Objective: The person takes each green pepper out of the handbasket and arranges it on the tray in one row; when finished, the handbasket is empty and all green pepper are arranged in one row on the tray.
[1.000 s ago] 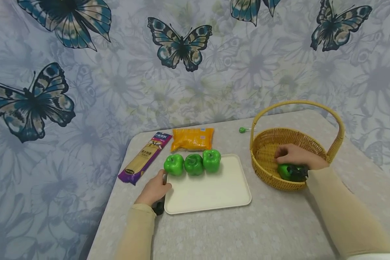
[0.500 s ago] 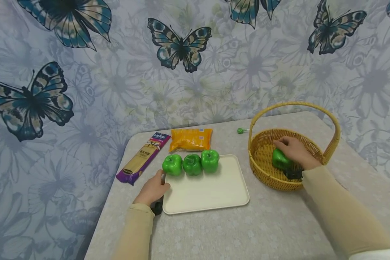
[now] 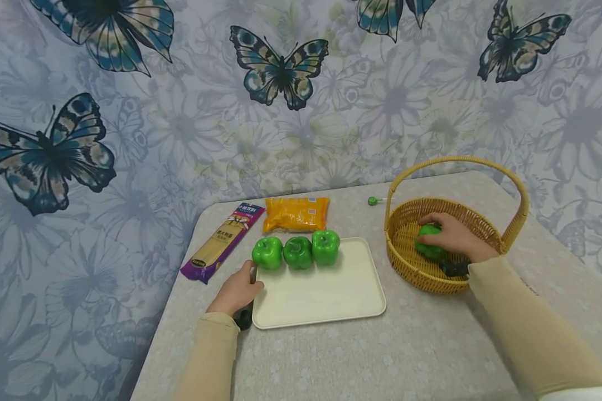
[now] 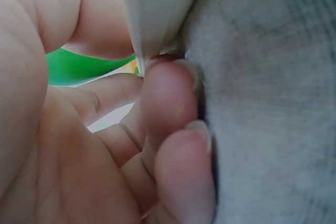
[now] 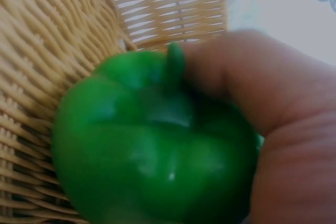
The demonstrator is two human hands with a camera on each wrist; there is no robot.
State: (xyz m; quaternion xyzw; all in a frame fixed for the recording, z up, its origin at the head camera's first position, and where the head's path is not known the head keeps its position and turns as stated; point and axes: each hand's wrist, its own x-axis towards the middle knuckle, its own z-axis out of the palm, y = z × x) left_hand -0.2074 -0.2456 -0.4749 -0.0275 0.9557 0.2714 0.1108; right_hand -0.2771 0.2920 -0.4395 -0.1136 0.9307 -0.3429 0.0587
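Note:
Inside the wicker basket (image 3: pixel 411 273), my right hand (image 3: pixel 456 236) grips a green bell pepper (image 3: pixel 429 252). The right wrist view shows the thumb (image 5: pixel 236 72) beside the pepper's stem, with the pepper close to the woven wall. At the left edge of the cream tray (image 3: pixel 326 295), my left hand (image 3: pixel 237 291) pinches the rim. Up close in the left wrist view, curled fingertips (image 4: pixel 173 98) sit at the tray's edge, low over the cloth. Three green bell peppers, left (image 3: pixel 267 253), middle (image 3: pixel 298 253) and right (image 3: pixel 325 248), stand in a row along the tray's far side.
An orange packet (image 3: pixel 296 214) lies behind the tray. To its left is a long purple noodle packet (image 3: pixel 223 242). A small green lollipop-like item (image 3: pixel 373 200) rests near the wall, left of the basket's tall arched handle (image 3: pixel 456 159).
My right hand has shifted within the basket and its thumb and fingers have closed round the pepper, which has moved slightly left and away from me. The left hand stays at the tray.

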